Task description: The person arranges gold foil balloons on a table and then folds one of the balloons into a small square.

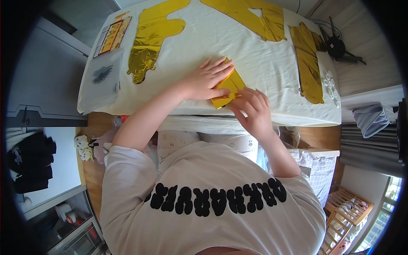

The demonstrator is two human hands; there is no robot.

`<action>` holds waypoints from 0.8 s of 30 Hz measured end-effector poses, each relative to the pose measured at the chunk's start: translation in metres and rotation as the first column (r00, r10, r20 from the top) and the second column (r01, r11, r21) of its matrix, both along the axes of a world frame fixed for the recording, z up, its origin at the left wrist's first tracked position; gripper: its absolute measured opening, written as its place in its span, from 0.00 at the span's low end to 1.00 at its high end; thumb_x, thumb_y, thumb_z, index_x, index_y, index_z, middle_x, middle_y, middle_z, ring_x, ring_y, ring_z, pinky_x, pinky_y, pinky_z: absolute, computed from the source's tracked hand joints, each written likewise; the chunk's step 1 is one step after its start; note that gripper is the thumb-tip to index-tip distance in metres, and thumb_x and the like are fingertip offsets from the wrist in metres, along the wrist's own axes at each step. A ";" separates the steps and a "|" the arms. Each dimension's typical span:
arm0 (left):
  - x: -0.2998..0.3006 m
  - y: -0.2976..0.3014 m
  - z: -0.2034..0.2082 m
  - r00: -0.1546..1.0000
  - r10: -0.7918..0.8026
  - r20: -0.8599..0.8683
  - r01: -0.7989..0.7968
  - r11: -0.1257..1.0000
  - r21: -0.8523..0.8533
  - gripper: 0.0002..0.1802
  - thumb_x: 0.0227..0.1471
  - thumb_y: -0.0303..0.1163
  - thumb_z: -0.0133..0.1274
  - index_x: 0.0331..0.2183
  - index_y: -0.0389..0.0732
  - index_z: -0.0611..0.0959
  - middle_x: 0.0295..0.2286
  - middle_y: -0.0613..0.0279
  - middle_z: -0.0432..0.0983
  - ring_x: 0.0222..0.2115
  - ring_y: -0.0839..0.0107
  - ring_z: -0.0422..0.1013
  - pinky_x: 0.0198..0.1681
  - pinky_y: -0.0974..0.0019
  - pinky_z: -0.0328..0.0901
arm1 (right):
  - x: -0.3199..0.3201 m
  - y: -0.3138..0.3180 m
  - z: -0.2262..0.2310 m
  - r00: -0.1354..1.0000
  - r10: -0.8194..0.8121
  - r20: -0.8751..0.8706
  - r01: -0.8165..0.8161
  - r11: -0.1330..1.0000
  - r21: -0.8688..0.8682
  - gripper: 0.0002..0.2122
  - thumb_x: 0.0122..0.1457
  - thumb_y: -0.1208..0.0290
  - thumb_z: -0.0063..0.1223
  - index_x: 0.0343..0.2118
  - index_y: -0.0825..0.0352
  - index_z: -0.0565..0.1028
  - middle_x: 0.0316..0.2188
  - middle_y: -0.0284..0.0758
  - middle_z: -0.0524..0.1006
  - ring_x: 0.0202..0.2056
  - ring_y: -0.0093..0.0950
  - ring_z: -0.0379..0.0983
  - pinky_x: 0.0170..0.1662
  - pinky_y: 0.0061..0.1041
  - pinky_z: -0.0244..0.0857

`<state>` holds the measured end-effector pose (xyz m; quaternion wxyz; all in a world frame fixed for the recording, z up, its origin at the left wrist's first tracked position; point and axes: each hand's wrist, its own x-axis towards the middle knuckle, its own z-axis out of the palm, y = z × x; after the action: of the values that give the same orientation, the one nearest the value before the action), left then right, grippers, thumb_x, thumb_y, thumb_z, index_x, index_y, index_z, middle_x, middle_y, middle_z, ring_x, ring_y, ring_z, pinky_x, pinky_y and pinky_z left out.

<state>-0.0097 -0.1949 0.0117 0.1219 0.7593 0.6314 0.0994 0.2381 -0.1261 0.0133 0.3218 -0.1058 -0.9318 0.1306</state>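
A gold foil balloon (235,80), folded into a flat rectangle, lies near the front edge of the white-covered table. My left hand (206,79) rests flat across its left side, fingers stretched out and pressing on the foil. At the balloon's near right part, my right hand (253,109) has its fingers bent and pinched on the foil; the fingertips partly hide what they grip. Flat, uninflated gold foil balloons surround this spot: one to the left (146,46), one at the far side (265,23) and one to the right (306,63).
A clear plastic bag (102,78) and a printed packet (112,36) lie on the table's left. Several rolls of clear ribbon or tape (330,87) sit at its right edge, below a black stand-like object (336,46). The white tablecloth (199,34) drapes over the front edge.
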 end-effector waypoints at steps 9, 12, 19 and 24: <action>0.003 -0.001 -0.002 1.000 0.018 -0.010 -0.017 0.999 0.031 0.49 0.63 0.65 0.44 0.71 0.43 0.53 0.72 0.58 0.44 0.73 0.61 0.37 0.75 0.46 0.33 | -0.014 -0.021 -0.022 0.970 -0.135 -0.202 0.135 0.991 -0.013 0.11 0.45 0.71 0.74 0.32 0.57 0.81 0.42 0.28 0.80 0.50 0.33 0.75 0.53 0.35 0.61; 0.004 -0.002 -0.001 1.000 0.025 0.003 -0.025 0.999 0.036 0.46 0.63 0.55 0.51 0.72 0.47 0.53 0.72 0.60 0.43 0.73 0.61 0.36 0.75 0.46 0.33 | -0.017 -0.024 -0.021 0.964 -0.157 -0.213 0.158 0.987 -0.009 0.11 0.45 0.72 0.74 0.32 0.57 0.82 0.41 0.27 0.80 0.50 0.33 0.75 0.53 0.34 0.61; 0.003 -0.002 -0.003 1.000 0.016 0.016 -0.017 0.999 0.051 0.45 0.64 0.54 0.51 0.72 0.46 0.53 0.72 0.60 0.44 0.73 0.61 0.37 0.74 0.46 0.33 | -0.024 -0.034 -0.023 0.942 -0.233 -0.242 0.235 0.972 -0.022 0.11 0.45 0.73 0.73 0.31 0.56 0.82 0.41 0.25 0.80 0.50 0.32 0.75 0.53 0.34 0.59; 0.003 -0.002 -0.002 1.000 0.008 0.004 -0.008 0.999 0.051 0.45 0.64 0.54 0.51 0.72 0.46 0.53 0.72 0.60 0.44 0.73 0.61 0.37 0.74 0.45 0.33 | -0.029 -0.044 -0.031 0.899 -0.333 -0.285 0.348 0.937 0.004 0.12 0.44 0.70 0.74 0.30 0.50 0.81 0.42 0.21 0.79 0.48 0.29 0.71 0.51 0.35 0.54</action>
<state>-0.0063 -0.1971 0.0093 0.1032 0.7593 0.6316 0.1176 0.2094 -0.1702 -0.0175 0.4710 -0.2387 -0.8471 0.0604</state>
